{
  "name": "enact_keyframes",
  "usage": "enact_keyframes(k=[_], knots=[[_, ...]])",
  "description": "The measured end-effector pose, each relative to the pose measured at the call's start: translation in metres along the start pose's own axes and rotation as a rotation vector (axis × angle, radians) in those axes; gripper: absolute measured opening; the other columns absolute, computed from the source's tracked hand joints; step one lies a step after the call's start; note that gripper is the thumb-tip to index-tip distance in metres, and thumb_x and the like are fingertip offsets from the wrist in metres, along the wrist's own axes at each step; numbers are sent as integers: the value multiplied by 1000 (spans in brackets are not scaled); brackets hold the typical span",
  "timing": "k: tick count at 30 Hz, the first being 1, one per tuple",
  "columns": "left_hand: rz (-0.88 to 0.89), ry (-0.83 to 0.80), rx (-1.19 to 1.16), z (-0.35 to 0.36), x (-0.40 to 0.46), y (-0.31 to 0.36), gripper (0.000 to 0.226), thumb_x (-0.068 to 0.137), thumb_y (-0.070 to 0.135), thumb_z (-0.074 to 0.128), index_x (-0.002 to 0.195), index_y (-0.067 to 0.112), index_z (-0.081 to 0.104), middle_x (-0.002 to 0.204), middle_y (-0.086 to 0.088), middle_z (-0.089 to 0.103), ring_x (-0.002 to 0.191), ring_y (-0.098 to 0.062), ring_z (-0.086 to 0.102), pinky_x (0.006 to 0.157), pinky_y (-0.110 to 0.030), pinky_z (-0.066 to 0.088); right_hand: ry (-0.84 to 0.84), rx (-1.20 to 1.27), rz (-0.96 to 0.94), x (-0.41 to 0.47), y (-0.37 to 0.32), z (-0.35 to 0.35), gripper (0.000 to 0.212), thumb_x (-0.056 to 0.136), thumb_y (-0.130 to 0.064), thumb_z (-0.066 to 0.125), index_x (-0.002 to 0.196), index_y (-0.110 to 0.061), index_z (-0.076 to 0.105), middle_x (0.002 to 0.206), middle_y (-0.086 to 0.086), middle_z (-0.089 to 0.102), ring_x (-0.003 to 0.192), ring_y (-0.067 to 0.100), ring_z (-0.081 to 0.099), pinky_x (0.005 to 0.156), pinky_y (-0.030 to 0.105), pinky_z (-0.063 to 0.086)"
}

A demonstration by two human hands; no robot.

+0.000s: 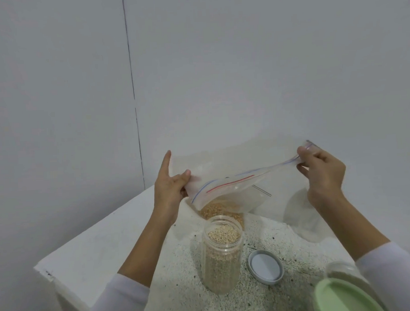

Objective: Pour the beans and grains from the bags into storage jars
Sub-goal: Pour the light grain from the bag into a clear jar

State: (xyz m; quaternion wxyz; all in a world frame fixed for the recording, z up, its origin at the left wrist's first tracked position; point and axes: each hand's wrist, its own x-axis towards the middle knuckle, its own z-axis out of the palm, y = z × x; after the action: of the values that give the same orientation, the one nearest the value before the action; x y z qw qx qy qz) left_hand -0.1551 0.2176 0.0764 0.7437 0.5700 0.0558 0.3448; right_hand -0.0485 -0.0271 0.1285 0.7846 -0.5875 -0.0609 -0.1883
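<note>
Green lid [346, 297]: nearest to me at the bottom right, it sits on a clear jar [340, 270] partly hidden by my right sleeve.
Grey lid [266, 267]: lies upside down on the speckled table [229, 302], just right of the open jar.
Open jar [221, 253]: 1 clear plastic jar stands upright at the centre, filled nearly to the neck with pale grains.
Zip bag [229, 192]: I hold it in the air above and just behind the open jar, its zip edge stretched between my 2 hands, low on the left and high on the right; tan grains [221, 208] sit in its low corner.
Left hand [170, 187]: grips the bag's lower left corner, index finger pointing up.
Right hand [322, 171]: pinches the bag's upper right corner.
Wall [219, 72]: plain grey, behind the table.
</note>
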Motion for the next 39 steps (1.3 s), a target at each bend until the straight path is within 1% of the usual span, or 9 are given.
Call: enact_keyframes(k=[2,7,10,16,19,22,32,36,39], knots=[[33,-29,-27,-1,0,9,22,95,3,51,108,16,63,64,-1,66,63,-7,64,56,-20,51,-60,24,-5,-1,-7,1,23,86,-8,67,64,-12,60,97,4,65,77,12,59,73,23,53],[-30,-186,-213,-14,5,25,45,86,-18,26,101,1,64,89,-4,73,83,-12,68,71,-23,56,-229,179,-15,-1,-25,-1,31,83,4,49,70,-12,72,70,0,67,63,13,60,70,25,53],[40,-179,-17,-17,4,32,45,83,-25,40,101,7,66,86,3,74,81,-7,68,68,-18,54,-264,56,-140,-2,-28,-3,48,80,19,39,71,-15,72,73,-4,69,67,12,64,67,23,55],[188,-7,205,-8,5,43,14,90,16,62,83,13,74,54,5,57,48,-3,42,50,-12,33,-148,-334,-585,-8,-42,-9,17,85,-1,64,86,-18,65,104,-7,61,83,-3,59,73,23,52],[246,42,227,4,8,50,13,88,21,65,81,14,73,73,6,62,64,6,52,62,-7,36,-159,-452,-702,-6,-56,-16,10,88,-6,62,88,-15,60,120,-7,50,105,-2,51,85,17,45],[283,28,281,16,10,52,14,88,26,65,75,25,71,96,0,53,86,0,52,81,-14,36,-174,-483,-744,-3,-74,-26,23,91,-6,57,83,-26,51,99,-13,57,94,-11,52,89,17,43],[245,-150,110,100,-14,33,27,98,28,52,80,21,70,61,11,64,64,-8,61,69,-31,45,-41,-414,-832,-15,-126,-108,44,77,-6,71,89,-33,38,72,-5,45,64,12,49,55,19,46],[199,-224,58,148,-39,21,28,100,24,48,81,17,68,58,12,62,58,-4,59,61,-22,47,47,-300,-673,-14,-146,-159,48,71,-2,77,97,-27,46,70,-2,51,62,12,53,56,21,49],[170,-271,42,184,-62,14,29,100,22,46,81,16,67,55,12,60,53,-2,57,52,-17,45,63,-180,-502,-9,-160,-199,27,73,0,76,90,-16,63,70,-2,60,60,6,57,57,19,48]])
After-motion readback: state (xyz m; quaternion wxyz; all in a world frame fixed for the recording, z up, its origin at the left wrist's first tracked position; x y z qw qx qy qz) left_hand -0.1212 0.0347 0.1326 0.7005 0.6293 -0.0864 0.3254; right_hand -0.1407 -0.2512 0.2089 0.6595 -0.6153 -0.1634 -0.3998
